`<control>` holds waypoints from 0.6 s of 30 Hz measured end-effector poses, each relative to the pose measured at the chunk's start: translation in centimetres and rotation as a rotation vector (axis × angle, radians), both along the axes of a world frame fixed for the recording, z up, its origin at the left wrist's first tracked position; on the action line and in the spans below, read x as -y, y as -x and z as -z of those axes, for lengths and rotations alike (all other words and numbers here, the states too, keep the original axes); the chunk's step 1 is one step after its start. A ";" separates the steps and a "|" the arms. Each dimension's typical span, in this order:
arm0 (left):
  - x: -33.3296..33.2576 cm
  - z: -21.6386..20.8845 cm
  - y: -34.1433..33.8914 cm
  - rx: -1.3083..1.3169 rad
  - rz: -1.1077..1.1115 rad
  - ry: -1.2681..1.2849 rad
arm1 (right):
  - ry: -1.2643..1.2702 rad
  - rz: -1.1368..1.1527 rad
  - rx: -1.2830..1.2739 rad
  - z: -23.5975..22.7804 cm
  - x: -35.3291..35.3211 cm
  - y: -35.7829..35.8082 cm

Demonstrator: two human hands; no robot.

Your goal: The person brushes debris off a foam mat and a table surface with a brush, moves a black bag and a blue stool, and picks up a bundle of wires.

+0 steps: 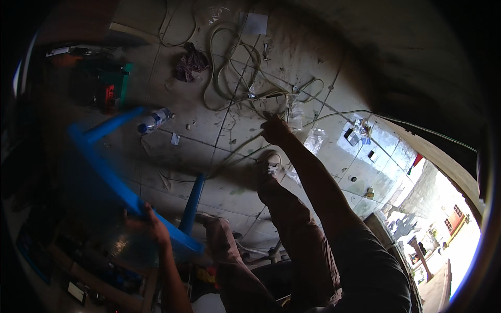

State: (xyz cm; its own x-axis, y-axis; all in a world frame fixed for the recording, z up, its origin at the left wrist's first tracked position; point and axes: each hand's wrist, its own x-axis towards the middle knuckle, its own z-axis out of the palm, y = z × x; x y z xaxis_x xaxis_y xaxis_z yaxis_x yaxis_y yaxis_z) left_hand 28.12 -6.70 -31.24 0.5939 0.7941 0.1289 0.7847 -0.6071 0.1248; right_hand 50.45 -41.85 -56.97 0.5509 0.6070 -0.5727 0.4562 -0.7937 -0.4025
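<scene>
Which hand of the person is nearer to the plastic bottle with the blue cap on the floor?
Left. The left hand grips the blue table edge below the plastic bottle; the right hand holds a cable farther off.

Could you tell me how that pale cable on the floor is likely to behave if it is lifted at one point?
The cable lies in loose loops, so it will probably sag limply. The right hand grips one strand; the crossed loops may drag and snag.

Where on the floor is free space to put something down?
Bare tiles lie between the bottle and the shoe, left of the cable. It is crowded around the right hand: coiled hose, plastic scraps.
</scene>
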 end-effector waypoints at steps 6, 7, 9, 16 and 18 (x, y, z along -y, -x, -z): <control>-0.5 0.1 0.4 0.002 -0.032 0.109 | 0.266 0.038 -0.145 6.4 -6.6 -0.4; -0.5 -0.1 0.3 0.021 -0.027 0.156 | 0.235 0.077 -0.089 7.0 -6.8 0.7; -0.4 -0.2 0.0 0.035 0.006 0.165 | 0.132 0.131 0.021 7.9 -6.2 2.4; -1.0 -0.1 1.1 0.010 0.107 0.079 | -0.134 0.126 0.024 3.2 -3.3 3.1; -0.9 0.1 1.0 0.020 0.109 0.051 | -0.222 0.104 0.171 2.3 -2.5 3.3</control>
